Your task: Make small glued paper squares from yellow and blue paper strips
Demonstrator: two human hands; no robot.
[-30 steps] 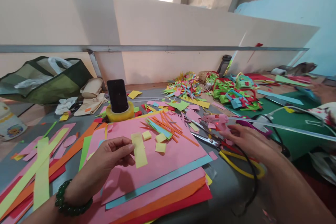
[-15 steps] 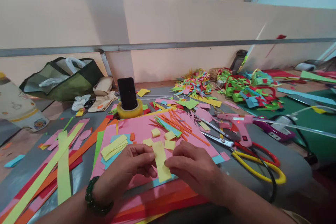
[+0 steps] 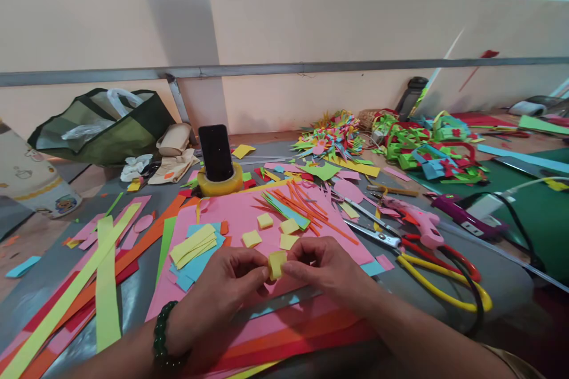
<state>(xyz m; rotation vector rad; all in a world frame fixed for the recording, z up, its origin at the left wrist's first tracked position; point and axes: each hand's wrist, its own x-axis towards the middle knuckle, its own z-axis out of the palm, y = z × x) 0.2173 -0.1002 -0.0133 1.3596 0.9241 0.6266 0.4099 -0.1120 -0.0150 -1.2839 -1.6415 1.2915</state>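
Pinching a small yellow piece (image 3: 276, 263) between thumb and forefinger of both hands, I hold it just above the near edge of the pink sheet (image 3: 240, 207). My left hand (image 3: 231, 287) closes on its left side and my right hand (image 3: 331, 269) on its right, the other fingers curled in. The piece looks folded over into a stubby block. A green bead bracelet (image 3: 162, 337) sits on my left wrist.

At twelve o'clock from my hands, four little yellow squares (image 3: 288, 226) lie loose on the pink sheet. They look much like the one I hold, so I judge those finished. At ten o'clock a stack of yellow strips (image 3: 193, 244) rests flat on blue paper (image 3: 198, 266), unfolded, which I take as what is left.

Past the squares, at one o'clock, lie thin orange slivers (image 3: 306, 204). At three o'clock are the scissors (image 3: 377, 238) and, just beyond them, a pink glue gun (image 3: 420, 224). At eleven o'clock a phone (image 3: 216, 153) stands in a roll of tape (image 3: 221, 185), and long yellow-green strips (image 3: 104, 284) stretch away at nine o'clock. Finished paper shapes (image 3: 329, 139) pile up at the far side of the bench (image 3: 502, 290).

My fingers cover most of the piece, so I cannot tell how many times it is folded or whether glue holds it. The scissor handles tangle with a black cord, and the papers under the pink sheet are cut off by the bottom edge of the view.
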